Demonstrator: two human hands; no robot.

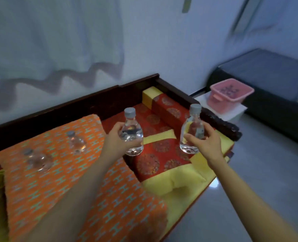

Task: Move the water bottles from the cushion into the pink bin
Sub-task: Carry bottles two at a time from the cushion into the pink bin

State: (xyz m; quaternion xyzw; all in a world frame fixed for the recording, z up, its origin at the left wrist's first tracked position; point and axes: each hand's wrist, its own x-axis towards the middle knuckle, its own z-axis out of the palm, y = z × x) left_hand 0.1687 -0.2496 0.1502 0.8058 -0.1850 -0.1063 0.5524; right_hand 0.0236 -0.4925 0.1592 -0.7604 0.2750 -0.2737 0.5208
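1. Surface: a dark wooden daybed frame (95,103) carries a red and yellow brocade mattress (164,151). An orange cushion with a teal H-pattern (61,172) lies on its left part.
2. Room: a pale wall (153,41) stands behind, with a white curtain (48,41) hanging at left. A grey tiled floor (258,180) runs along the right side of the daybed.
3. Left hand (117,139): closed around the body of a small clear plastic water bottle with a grey cap (131,131), held upright in the air above the inner edge of the orange cushion.
4. Right hand (206,142): fingers and thumb clamped on a second clear grey-capped water bottle (192,130), upright above the brocade mattress.
5. Remaining items: two further clear water bottles stand on the orange cushion, one near its middle (75,143) and one toward its left edge (37,160); both are blurred.
6. Target: a pink plastic bin with open top (230,95) rests on a white block-shaped stand (232,112), just beyond the daybed's right end rail and apart from both held bottles.
7. Edges: a red and yellow bolster (165,105) lies along the carved right end rail (221,124), between the hands and the bin.
8. Open room: bare floor lies to the right of the mattress edge; a dark low sofa (270,72) stands behind the bin.
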